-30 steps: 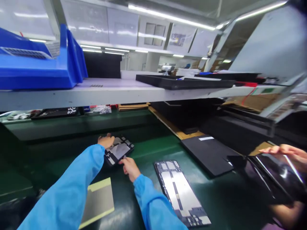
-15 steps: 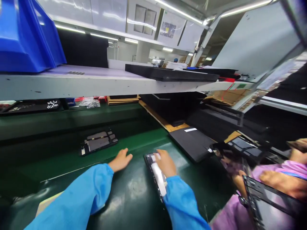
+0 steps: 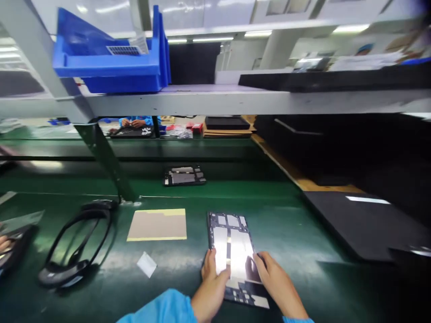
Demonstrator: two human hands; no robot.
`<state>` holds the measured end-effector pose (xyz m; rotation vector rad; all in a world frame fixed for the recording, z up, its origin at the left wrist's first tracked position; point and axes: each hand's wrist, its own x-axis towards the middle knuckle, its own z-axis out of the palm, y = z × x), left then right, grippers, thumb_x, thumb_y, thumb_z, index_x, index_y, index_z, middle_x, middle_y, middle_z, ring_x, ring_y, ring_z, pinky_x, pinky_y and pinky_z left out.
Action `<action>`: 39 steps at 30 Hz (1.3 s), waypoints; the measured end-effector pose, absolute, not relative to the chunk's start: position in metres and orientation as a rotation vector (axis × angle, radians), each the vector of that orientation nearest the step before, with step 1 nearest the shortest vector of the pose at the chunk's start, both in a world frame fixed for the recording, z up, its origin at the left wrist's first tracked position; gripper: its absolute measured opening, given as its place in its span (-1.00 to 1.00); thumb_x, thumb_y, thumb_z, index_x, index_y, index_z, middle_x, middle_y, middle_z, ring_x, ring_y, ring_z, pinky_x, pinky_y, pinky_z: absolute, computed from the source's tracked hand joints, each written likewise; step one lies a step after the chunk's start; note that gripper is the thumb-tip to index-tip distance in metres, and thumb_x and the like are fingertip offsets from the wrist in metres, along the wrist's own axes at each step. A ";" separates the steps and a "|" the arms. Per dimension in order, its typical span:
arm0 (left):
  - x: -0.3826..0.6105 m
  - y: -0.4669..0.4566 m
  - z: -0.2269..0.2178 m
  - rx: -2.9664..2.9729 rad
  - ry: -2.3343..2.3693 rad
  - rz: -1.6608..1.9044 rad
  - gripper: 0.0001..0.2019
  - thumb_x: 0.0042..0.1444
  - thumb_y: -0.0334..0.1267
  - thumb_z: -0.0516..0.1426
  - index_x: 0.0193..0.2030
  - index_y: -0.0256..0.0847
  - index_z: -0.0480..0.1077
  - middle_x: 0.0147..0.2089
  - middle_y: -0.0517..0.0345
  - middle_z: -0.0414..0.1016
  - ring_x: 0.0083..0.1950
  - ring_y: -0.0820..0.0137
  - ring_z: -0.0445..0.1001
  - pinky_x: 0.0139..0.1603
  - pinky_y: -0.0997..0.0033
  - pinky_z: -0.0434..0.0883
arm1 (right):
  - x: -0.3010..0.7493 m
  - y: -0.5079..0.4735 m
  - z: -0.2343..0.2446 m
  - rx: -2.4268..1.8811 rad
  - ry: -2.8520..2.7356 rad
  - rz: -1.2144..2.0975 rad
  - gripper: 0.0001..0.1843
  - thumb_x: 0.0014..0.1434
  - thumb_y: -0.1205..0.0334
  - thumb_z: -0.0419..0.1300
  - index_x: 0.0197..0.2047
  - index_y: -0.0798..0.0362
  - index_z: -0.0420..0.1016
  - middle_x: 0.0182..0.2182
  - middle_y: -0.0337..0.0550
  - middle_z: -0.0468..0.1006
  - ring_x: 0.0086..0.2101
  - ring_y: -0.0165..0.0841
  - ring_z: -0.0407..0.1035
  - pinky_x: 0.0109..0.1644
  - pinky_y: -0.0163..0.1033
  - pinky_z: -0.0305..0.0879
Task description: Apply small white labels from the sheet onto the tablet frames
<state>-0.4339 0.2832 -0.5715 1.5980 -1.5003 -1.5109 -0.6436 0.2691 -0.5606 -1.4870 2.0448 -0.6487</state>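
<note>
A flat tablet frame with a shiny metal back plate (image 3: 231, 240) lies on the green bench mat (image 3: 279, 229) right before me. My left hand (image 3: 211, 287) curls over its near left edge, thumb on top. On the near right edge rests my right hand (image 3: 278, 285), fingers bent on the plate. Both hands grip the frame's near end. A second, similar frame (image 3: 184, 176) lies farther back on the conveyor belt, out of reach of both hands.
A tan card sheet (image 3: 158, 224) and a small paper scrap (image 3: 147, 264) lie left of the frame. A black oval ring (image 3: 76, 242) sits at left by a slanted green post (image 3: 106, 161). A black tray (image 3: 363, 222) lies right. Blue bins (image 3: 111, 67) stand on the shelf. Another person's hand (image 3: 4, 244) shows at far left.
My hands let go of the small frame on the belt and came back to the large frame near me; the view swung left and down, so the person at right is out of view.
</note>
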 end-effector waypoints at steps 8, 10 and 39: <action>-0.320 0.338 -0.550 1.464 -1.725 -1.052 -0.50 0.27 -0.14 0.13 0.35 -0.03 0.26 0.49 -0.07 0.11 0.43 0.14 0.25 0.37 0.07 0.33 | -0.596 0.279 -0.525 -1.383 1.789 -1.150 -0.53 0.13 -0.17 0.18 -0.11 0.03 0.58 -0.25 0.02 0.58 -0.26 -0.10 0.49 -0.20 -0.09 0.41; -0.296 0.340 -0.541 1.518 -1.734 -0.674 -0.71 0.29 -0.20 0.10 0.12 -0.03 0.46 0.31 -0.08 0.38 0.27 0.15 0.44 0.24 0.05 0.46 | -0.579 0.277 -0.505 -1.244 1.614 -1.327 -0.57 0.23 -0.13 0.14 -0.09 0.03 0.58 -0.18 0.03 0.54 -0.27 -0.15 0.46 -0.23 -0.13 0.41; -0.256 0.338 -0.564 1.675 -1.924 0.152 -0.71 0.30 -0.43 0.08 0.12 -0.22 0.42 0.12 -0.05 0.56 0.10 0.16 0.55 0.08 0.07 0.48 | -0.394 0.215 -0.544 -0.755 1.095 -0.763 -0.32 -0.35 -0.19 0.57 -0.31 0.11 0.49 -0.46 -0.21 0.63 -0.38 -0.34 0.63 -0.27 -0.34 0.54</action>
